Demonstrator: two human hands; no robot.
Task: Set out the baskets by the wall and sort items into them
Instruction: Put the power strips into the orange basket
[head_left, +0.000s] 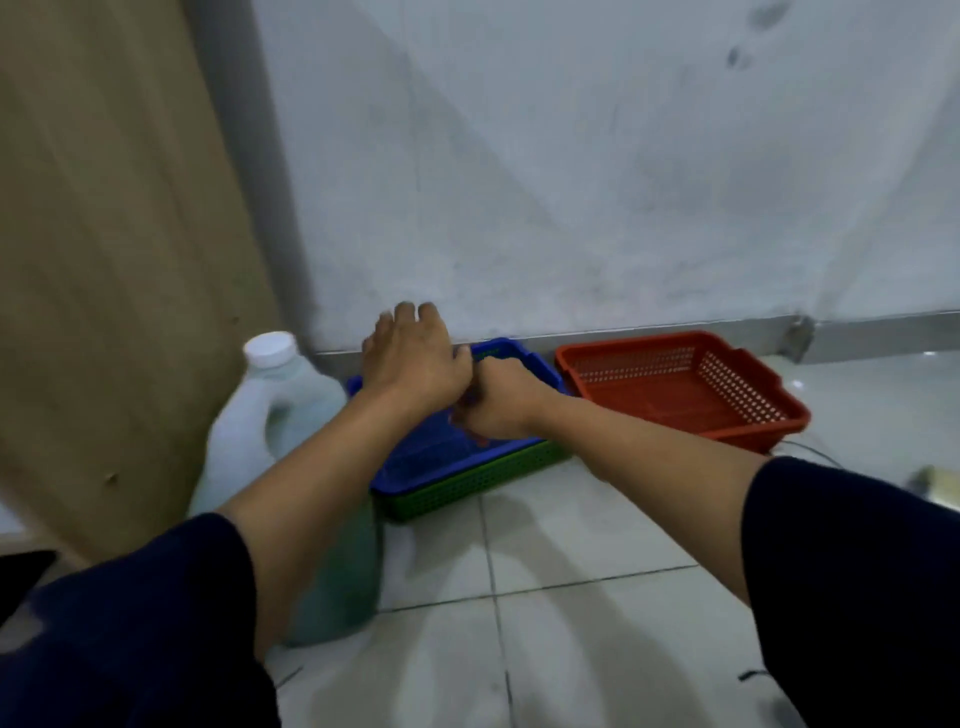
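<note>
A blue basket (441, 462) sits nested in a green basket (483, 480) on the tiled floor by the white wall. An empty red basket (737, 400) stands to their right against the wall's metal skirting. My left hand (410, 358) hovers above the blue basket's far left corner, fingers spread, holding nothing. My right hand (498, 400) is curled into a fist inside the blue basket; something small and reddish shows under it, but I cannot tell whether the hand holds it.
A large white plastic jug (275, 415) with a white cap stands just left of the stacked baskets, beside a tan wooden panel (119, 260). A pale object (940, 483) lies at the right edge. Floor tiles (571, 649) spread in front.
</note>
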